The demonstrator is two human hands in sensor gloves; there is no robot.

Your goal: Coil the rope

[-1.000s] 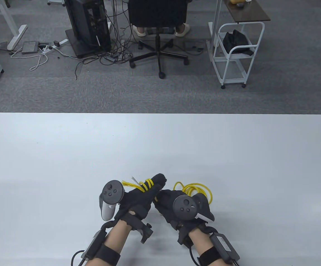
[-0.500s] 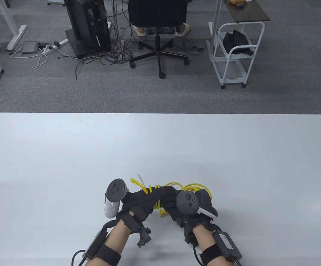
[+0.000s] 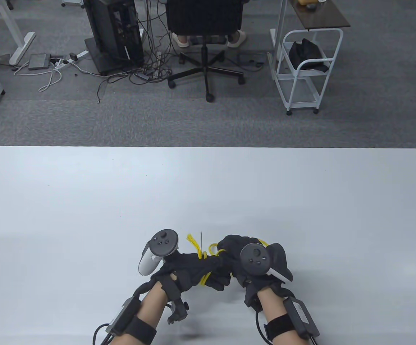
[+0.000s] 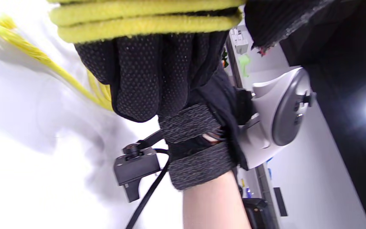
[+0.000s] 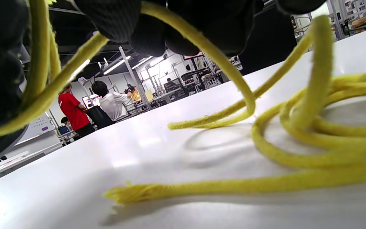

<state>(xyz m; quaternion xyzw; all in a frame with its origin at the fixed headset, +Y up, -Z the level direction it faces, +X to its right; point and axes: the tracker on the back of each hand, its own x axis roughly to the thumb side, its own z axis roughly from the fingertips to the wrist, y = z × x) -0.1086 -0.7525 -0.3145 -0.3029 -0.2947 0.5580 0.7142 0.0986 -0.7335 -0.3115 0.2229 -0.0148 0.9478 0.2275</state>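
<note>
A yellow rope (image 3: 203, 254) is wound in several turns around my left hand (image 3: 193, 267), near the table's front edge. A frayed rope end (image 3: 192, 240) sticks up behind the hand. In the left wrist view the turns (image 4: 145, 19) lie across my gloved fingers (image 4: 151, 73). My right hand (image 3: 242, 257) is against the left hand's fingers and pinches a strand of rope (image 5: 202, 44). Loose loops of rope (image 5: 322, 127) lie on the white table under the right hand, with another frayed end (image 5: 122, 194).
The white table (image 3: 208, 194) stretches wide beyond the hands. Past its far edge are an office chair (image 3: 205, 43), a white cart (image 3: 303, 68) and a computer tower with cables (image 3: 116, 36) on the grey floor.
Both hands have shifted right and a little toward the front edge. The right hand has moved over the loose loops, which it now mostly covers, and closed in on the left hand's fingers.
</note>
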